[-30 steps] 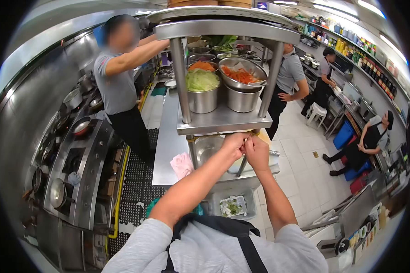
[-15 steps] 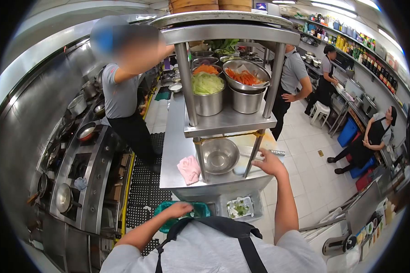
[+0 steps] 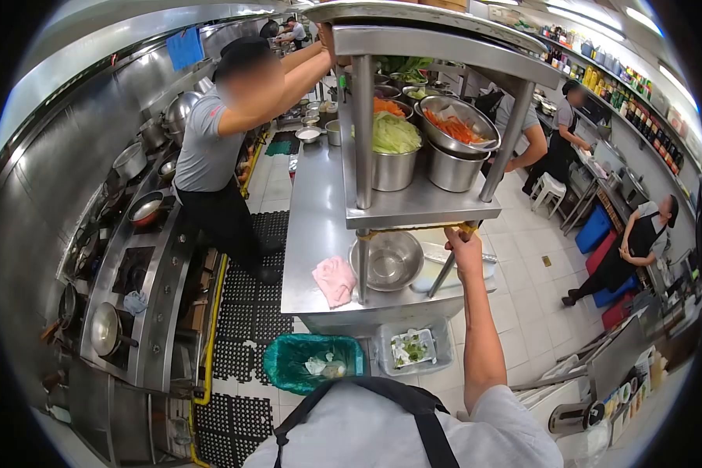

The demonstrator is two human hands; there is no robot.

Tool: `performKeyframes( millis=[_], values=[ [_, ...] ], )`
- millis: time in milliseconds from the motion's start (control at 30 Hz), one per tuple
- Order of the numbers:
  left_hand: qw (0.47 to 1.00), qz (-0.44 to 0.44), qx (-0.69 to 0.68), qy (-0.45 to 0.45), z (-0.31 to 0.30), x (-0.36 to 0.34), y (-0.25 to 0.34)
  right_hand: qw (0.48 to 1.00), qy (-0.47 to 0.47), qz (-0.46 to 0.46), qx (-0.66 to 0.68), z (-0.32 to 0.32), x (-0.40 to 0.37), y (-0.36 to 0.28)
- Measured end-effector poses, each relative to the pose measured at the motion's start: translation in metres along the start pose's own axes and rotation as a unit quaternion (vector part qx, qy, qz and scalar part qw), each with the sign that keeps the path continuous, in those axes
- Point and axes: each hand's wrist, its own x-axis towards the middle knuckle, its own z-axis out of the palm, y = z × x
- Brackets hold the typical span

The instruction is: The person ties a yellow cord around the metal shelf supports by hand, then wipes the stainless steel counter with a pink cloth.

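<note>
My right hand is raised to the front right post of the steel shelf, its fingers closed around the upper part, just under the shelf edge. A yellow cord runs along that edge and is tied near my fingers. Under the shelf, a steel mixing bowl rests on the counter, with a white board partly hidden behind the post. A pink cloth lies left of the bowl. My left hand is out of view.
On the shelf stand pots of shredded lettuce and carrot strips. Below the counter sit a green-lined bin and a clear tub. Stoves line the left. One co-worker reaches toward the top shelf; others stand right.
My right hand has moved up and closed on the post. My left hand has left the view from above the bin. The co-worker at left now has both arms raised to the shelf.
</note>
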Motion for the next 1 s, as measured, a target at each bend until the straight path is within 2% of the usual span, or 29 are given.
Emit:
performKeyframes(
  millis=[300,800,933,1000],
  values=[
    [0.998,0.026,-0.053,-0.001,0.014,0.006,0.014,1.000,-0.004,-0.006,-0.009,-0.002,0.004,0.006],
    [0.997,0.001,-0.075,0.014,0.000,-0.008,0.014,0.999,0.035,-0.029,-0.029,0.004,0.001,0.004],
    [0.995,0.024,-0.092,0.017,-0.003,-0.025,-0.002,0.998,0.047,-0.033,-0.036,0.008,0.001,0.001],
    [0.993,0.068,-0.099,0.010,-0.007,-0.038,-0.004,0.997,0.047,-0.033,-0.051,0.005,0.002,0.006]
  ],
)
